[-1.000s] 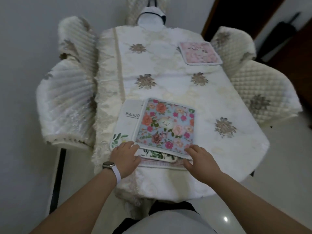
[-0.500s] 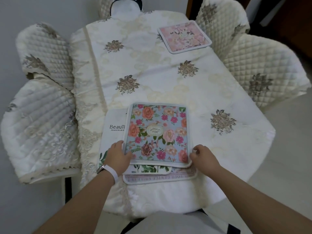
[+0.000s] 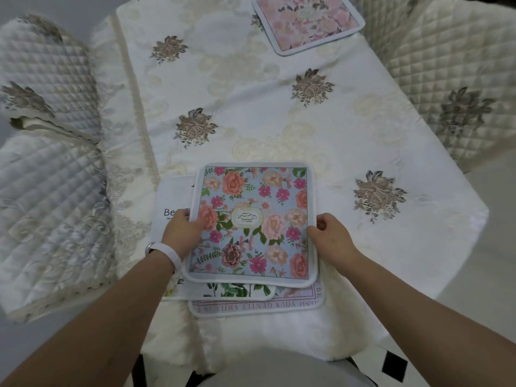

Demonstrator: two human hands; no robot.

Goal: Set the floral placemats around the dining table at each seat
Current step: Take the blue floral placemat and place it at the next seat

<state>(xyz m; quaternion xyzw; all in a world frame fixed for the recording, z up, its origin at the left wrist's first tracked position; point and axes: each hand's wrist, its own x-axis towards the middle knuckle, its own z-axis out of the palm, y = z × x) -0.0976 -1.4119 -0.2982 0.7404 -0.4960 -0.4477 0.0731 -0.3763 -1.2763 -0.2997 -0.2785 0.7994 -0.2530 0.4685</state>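
A blue floral placemat tops a small stack at the near end of the table. My left hand grips its left edge, thumb on top. My right hand grips its right edge. Under it lie a white placemat with green leaves, a pink-bordered placemat with lettering and a white one with black print. A pink floral placemat lies flat at the far right of the table, by a chair.
The table wears a cream embroidered cloth. Quilted cream chairs stand on the left and on the right. A lace-covered chair stands at the near left. Pale floor shows at the right.
Both hands have slid from the blue placemat's near corners up to its side edges and taken hold of it. The camera has leaned in closer over the table.
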